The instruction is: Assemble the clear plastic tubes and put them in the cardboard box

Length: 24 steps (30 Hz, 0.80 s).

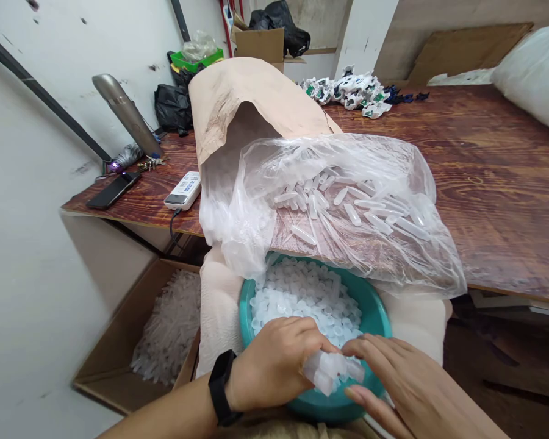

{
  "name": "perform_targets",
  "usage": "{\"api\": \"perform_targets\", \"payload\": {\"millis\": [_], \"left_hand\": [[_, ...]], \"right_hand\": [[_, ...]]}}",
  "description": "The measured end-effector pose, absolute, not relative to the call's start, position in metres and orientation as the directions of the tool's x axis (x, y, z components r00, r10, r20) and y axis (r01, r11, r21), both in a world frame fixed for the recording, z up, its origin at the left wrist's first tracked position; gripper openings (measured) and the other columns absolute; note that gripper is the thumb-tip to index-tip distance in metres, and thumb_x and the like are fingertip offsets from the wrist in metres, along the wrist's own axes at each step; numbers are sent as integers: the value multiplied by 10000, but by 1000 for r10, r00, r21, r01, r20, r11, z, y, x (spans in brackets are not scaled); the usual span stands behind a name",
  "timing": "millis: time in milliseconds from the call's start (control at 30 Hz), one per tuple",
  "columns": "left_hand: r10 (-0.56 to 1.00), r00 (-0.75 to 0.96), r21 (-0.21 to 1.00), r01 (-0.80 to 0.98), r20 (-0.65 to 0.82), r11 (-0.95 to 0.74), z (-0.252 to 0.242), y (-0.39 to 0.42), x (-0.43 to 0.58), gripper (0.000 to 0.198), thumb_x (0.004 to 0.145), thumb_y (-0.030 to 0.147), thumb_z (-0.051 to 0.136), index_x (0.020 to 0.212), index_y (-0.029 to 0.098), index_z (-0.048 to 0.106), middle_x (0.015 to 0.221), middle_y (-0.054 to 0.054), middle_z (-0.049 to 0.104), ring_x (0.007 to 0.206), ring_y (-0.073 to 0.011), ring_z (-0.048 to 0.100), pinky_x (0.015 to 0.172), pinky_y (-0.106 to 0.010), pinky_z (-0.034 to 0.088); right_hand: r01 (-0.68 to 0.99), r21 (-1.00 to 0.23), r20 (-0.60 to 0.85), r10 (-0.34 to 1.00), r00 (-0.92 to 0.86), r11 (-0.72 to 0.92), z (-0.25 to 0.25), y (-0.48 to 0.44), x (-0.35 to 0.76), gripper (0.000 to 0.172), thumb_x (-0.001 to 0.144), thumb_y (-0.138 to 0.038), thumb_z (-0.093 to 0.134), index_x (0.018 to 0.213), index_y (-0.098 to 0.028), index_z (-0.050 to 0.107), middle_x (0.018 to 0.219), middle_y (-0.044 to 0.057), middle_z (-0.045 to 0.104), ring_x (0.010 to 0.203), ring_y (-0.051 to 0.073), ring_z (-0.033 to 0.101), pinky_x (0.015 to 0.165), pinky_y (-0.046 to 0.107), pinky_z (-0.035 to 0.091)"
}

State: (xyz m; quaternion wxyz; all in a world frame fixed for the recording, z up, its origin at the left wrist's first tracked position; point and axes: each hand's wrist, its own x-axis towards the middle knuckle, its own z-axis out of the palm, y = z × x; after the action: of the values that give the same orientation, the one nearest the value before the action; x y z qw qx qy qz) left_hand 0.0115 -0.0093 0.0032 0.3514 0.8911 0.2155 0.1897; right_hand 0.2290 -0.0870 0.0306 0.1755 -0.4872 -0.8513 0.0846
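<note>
My left hand (274,363), with a black band on its wrist, is closed around a bunch of small clear plastic tubes (332,369) over the near rim of a teal bowl (375,317). The bowl on my lap is filled with small white plastic caps (306,299). My right hand (402,378) lies beside the bunch, fingers stretched out and touching the tube ends. Above the bowl, a clear plastic bag (348,201) holding more tubes spills off the table edge out of a brown paper sack (251,97).
A cardboard box (119,341) of clear tubes stands on the floor to the left. On the wooden table (498,183) lie a phone (113,190), a white power bank (183,190), keys, a metal flask (125,113), a pile of white parts (348,88) and a white sack (535,73).
</note>
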Motion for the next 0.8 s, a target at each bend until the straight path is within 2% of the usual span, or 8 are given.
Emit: {"api": "perform_targets", "payload": {"millis": [133,200,333,433,533,633,700,800], "left_hand": [[531,834,744,260,148,-616,1,-10,10,164,869,233,677,1026,191,656,905,-21,680,824,-170,629,746,-257,448],[545,829,757,273,128,-593,0,-12,10,169,864,243,690,1023,195,658,913,-20,679,827,-168,629,749,-254,448],[615,781,803,294,111,-518,1,-12,10,151,858,271,715,983,198,672,887,-13,684,814,-157,632,733,-239,446],[668,739,839,306,89,-450,3,-10,11,159,853,312,725,936,184,679,869,-16,687,811,-156,637,725,-234,451],[700,713,858,334,41,-391,6,-9,13,166,847,329,729,904,180,685,854,-15,679,793,-153,636,708,-230,453],[718,696,871,357,-6,-339,6,-10,13,171,829,325,748,913,188,689,869,-9,677,804,-151,641,720,-226,460],[718,696,875,361,-22,-323,6,-12,13,181,821,329,758,922,196,690,887,-7,681,818,-153,646,734,-228,465],[703,711,869,355,-12,-345,5,-13,13,181,831,343,747,927,202,689,883,-6,683,810,-157,645,729,-238,466]], "right_hand": [[795,-352,233,869,-436,494,20,-88,228,401,1087,-365,262,857,-250,570,674,-17,634,549,175,645,501,279,478],[781,-438,219,895,-388,445,11,-91,226,392,1081,-386,298,841,-252,577,676,-19,640,561,172,653,506,269,485],[627,-770,36,988,-149,123,-2,-101,217,262,1048,-434,417,1028,-272,623,854,-15,714,741,141,710,645,203,547],[440,-895,-85,996,-2,-76,-4,-104,210,264,989,-486,526,1029,-280,684,918,7,731,828,156,717,723,194,565],[328,-933,-115,987,111,-146,-3,-104,207,344,901,-559,626,1006,-253,741,988,57,741,937,207,719,785,225,589],[326,-931,-132,984,118,-164,-1,-104,213,348,930,-525,597,1116,-270,743,1173,72,722,1037,222,716,819,229,603],[381,-918,-88,993,84,-114,0,-105,218,315,975,-447,553,1201,-295,711,1240,62,704,1055,215,718,837,230,605],[492,-867,79,997,-10,74,1,-105,225,253,976,-331,576,1189,-298,707,1161,47,736,1050,209,722,893,247,591]]}}
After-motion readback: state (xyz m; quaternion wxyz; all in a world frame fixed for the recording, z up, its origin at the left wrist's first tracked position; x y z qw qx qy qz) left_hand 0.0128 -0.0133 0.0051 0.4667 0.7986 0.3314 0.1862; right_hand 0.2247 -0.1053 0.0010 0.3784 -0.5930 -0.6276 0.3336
